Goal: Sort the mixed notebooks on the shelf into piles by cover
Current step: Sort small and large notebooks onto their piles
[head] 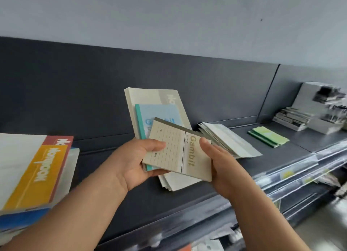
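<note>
**Progress.** Sorting is part done. Separate piles already lie on the shelf (150, 205):
- an orange-and-red covered pile (37, 172), well to the left of the left hand;
- a fanned pile of pale covers (231, 140), just beyond the right hand;
- a small green pile (268, 136), further right;
- a blurred white-and-grey stack (309, 115), furthest right; its covers cannot be read.

A mixed bundle is not yet distributed, so a good share of the work appears to remain.

**Hands.** The left hand (131, 162) grips the bundle, thumb on top and fingers beneath. The right hand (223, 162) holds the right edge of the top book, thumb on its cover. Both hands are thus clamped on the same bundle, close together.

**Item in hand.** The beige notebook (178, 153) lies between the hands. It is small, marked "Gambit", with a ruled panel and a dark spine strip. Behind it sit a light-blue notebook (159, 113) with a teal spine and several large pale notebooks (150, 97). Whether these rest on the shelf cannot be told.
</note>
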Tool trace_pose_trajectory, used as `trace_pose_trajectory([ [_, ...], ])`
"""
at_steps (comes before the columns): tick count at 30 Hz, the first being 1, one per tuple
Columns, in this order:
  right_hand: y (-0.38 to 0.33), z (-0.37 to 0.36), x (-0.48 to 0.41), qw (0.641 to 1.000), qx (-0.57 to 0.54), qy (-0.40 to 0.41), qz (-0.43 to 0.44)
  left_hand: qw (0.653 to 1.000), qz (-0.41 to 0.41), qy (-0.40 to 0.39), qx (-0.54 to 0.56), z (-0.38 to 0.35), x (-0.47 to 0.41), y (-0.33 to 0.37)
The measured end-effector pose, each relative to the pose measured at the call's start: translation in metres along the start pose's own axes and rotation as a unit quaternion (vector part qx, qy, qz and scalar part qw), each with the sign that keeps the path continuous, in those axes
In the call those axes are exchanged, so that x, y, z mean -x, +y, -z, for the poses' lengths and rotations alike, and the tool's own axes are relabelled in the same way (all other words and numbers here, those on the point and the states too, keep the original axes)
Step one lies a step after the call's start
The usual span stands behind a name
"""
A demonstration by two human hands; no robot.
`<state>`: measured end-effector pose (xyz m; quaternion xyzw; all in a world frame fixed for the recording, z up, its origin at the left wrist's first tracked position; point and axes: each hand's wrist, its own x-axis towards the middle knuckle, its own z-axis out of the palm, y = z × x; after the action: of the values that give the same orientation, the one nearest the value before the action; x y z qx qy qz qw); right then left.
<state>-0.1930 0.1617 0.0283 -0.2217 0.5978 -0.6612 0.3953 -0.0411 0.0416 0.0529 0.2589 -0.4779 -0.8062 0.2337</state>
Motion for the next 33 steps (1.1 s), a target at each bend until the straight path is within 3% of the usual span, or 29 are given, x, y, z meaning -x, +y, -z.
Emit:
trace_pose_trajectory([
  [5,-0.017,0.111,0.017,0.994,-0.058,0.086,-0.017,0.999,0.01,-0.025,0.023,-0.108,-0.036,-0.054],
  [10,-0.026,0.212,0.027,0.989,0.048,0.142,-0.017,0.994,0.038,-0.051,0.087,-0.202,-0.067,-0.1],
  [13,-0.036,0.261,0.026,0.986,0.049,0.154,-0.03,0.992,0.066,-0.057,0.094,-0.247,-0.087,-0.117],
  [24,-0.065,0.388,-0.024,0.985,-0.103,0.138,-0.034,0.989,0.09,-0.099,0.064,-0.332,-0.19,-0.133],
  [28,-0.082,0.419,-0.066,0.959,-0.193,0.205,-0.018,0.987,0.097,-0.104,0.073,-0.353,-0.236,-0.13],
  [33,-0.111,0.454,-0.114,0.917,-0.332,0.217,0.031,0.991,0.081,-0.096,0.057,-0.371,-0.284,-0.125],
])
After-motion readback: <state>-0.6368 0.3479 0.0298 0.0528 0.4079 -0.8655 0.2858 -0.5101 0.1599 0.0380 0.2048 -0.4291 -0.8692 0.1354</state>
